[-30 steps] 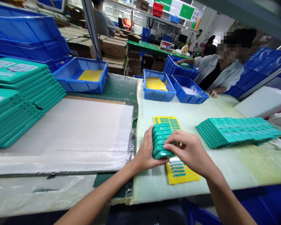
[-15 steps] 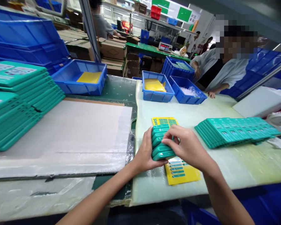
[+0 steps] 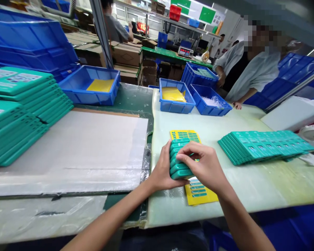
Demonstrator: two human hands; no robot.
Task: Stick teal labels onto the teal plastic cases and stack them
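My left hand [image 3: 161,170] is wrapped round a small stack of teal plastic cases [image 3: 180,173], its thumb low and its fingers along the far left side. Against the edges of these cases, my right hand [image 3: 206,165] has thumb and forefinger pinched together; anything between the fingertips is too small or hidden to make out. Beneath the stack and my hands lies a yellow sticker sheet [image 3: 202,199] with rows of teal strips. Another yellow sheet [image 3: 185,134], also with teal strips, shows just beyond the stack.
A slanted row of teal cases [image 3: 261,148] lies right, with tall teal stacks [image 3: 18,115] left beside a white board [image 3: 94,150]. Blue bins with yellow sheets [image 3: 176,106] and clear bits [image 3: 216,111] stand behind. A co-worker's hand [image 3: 237,105] rests on the table's far edge.
My right hand has shifted slightly left along the case edges, still pinched. My left hand keeps its hold on the stack, nearly in place.
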